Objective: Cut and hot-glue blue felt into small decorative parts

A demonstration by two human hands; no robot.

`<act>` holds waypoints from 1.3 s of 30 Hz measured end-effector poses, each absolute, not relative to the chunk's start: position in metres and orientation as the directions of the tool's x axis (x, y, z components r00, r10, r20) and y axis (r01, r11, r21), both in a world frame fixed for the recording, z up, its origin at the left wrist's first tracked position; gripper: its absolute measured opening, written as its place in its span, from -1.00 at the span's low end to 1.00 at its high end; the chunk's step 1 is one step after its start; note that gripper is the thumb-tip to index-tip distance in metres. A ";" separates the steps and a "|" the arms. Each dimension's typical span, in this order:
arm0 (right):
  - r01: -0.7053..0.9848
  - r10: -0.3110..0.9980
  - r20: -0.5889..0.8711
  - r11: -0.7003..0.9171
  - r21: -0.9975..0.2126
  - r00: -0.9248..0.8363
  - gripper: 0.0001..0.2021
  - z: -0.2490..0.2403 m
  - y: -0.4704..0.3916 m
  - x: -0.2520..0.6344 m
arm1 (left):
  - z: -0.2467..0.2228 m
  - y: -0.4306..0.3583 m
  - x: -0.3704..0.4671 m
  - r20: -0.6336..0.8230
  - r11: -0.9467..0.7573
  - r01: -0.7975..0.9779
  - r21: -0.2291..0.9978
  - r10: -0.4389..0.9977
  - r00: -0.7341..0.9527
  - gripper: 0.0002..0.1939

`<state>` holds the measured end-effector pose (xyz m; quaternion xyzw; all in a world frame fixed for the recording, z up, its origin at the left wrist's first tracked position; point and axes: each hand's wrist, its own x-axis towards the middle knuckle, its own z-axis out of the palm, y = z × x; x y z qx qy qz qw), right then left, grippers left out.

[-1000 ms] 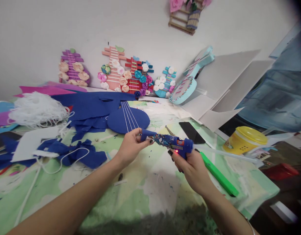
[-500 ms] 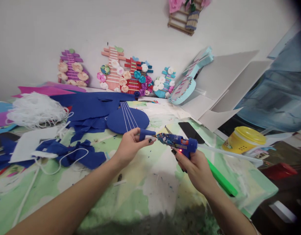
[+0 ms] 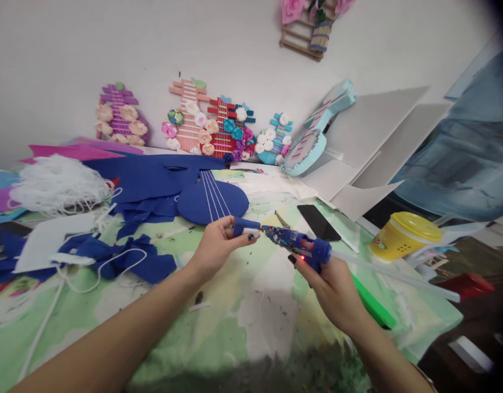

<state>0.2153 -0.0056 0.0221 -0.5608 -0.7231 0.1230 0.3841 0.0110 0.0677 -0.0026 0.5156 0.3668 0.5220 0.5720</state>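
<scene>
- Wall, pale, at the rear of the head view; ornamented guitar shapes, in purple, peach, red and blue with paper flowers, leaning along its foot.
- Desk, spread with a stained green-and-white cover.
- Left hand, dark nail polish; fingers pinched closed on a small blue-and-white piece, held above the desk, level, its free end toward the right hand.
- Right hand; fingers wrapped round the handle of a blue glue gun, red light lit near the thumb; nozzle at the end of the small piece, whether touching or just beside cannot be told.
- Glue stick, translucent, projecting from the rear of the gun.
- Blue disc with white strings, lying just beyond the left hand.
- Blue scraps, left of the left forearm; behind them, a heap of white cord.
- Phone, dark-faced, beyond the gun.
- Green bar, partly behind the right hand.
- Yellow tub, lidded, at right.
</scene>
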 end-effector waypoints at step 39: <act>0.426 0.977 0.057 0.142 -0.893 -0.207 -0.57 0.042 0.046 0.251 | -0.006 0.072 0.007 0.116 -0.060 -0.269 0.961 0.974 0.197 -0.79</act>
